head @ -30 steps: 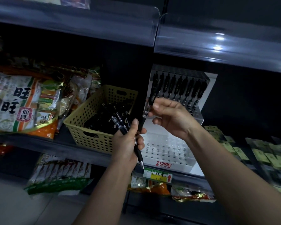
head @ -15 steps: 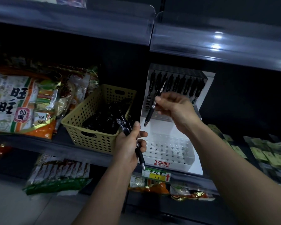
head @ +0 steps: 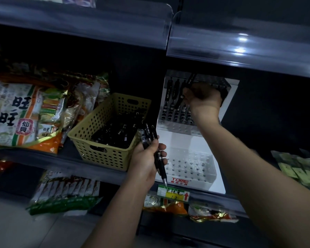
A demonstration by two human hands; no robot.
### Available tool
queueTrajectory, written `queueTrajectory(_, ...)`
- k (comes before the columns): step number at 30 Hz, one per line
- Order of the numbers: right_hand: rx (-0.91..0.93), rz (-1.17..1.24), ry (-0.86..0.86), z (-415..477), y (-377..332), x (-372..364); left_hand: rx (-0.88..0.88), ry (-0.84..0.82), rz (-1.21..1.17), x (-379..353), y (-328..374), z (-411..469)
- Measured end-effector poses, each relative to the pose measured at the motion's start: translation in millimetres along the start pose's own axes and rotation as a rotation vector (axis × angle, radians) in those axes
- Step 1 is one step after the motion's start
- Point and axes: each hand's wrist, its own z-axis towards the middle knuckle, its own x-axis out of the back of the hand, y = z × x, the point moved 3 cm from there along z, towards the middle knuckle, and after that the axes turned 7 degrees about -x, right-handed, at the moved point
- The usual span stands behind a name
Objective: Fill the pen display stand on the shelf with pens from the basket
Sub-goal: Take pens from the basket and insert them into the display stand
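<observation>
black pen (head: pixel 190 80) pinched in my right hand (head: pixel 203 99), at back row of stand (head: pixel 195 184). left hand (head: pixel 145 161), nearer me, grips spare pens (head: pixel 149 135) beside basket (head: pixel 104 154). next, i judge: seat tip in hole, release.

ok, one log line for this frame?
right hand: holds pen at upper rows of display stand | left hand: grips spare pens | basket: pens inside | lower tier: holes empty

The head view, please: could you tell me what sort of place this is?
Probably a small shop or convenience store: a handwritten price tag sits below a branded pen display stand, and packaged snack bags are stocked alongside.
</observation>
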Motion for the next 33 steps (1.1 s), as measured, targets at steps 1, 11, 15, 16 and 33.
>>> queueTrajectory(1, 0.008, -0.022, 0.005, 0.6, 1.1, -1.9, -0.004, -0.002, 0.003, 0.4, 0.3, 0.3)
queueTrajectory(11, 0.088, -0.301, -0.018, -6.0, 6.3, -14.7, -0.047, 0.010, 0.005, 1.2, 3.3, -1.4)
queueTrajectory(15, 0.106, -0.412, -0.048, -9.9, 11.7, -15.1, -0.055, 0.009, 0.002, 1.7, 4.5, -1.5)
queueTrajectory(16, 0.115, -0.441, -0.047, -10.8, 12.7, -14.5, -0.056, 0.007, 0.001, 1.8, 4.7, -1.3)
queueTrajectory(33, 0.140, -0.574, -0.017, -13.4, 15.1, -16.5, -0.063, -0.045, 0.009, 0.8, 7.7, -5.3)
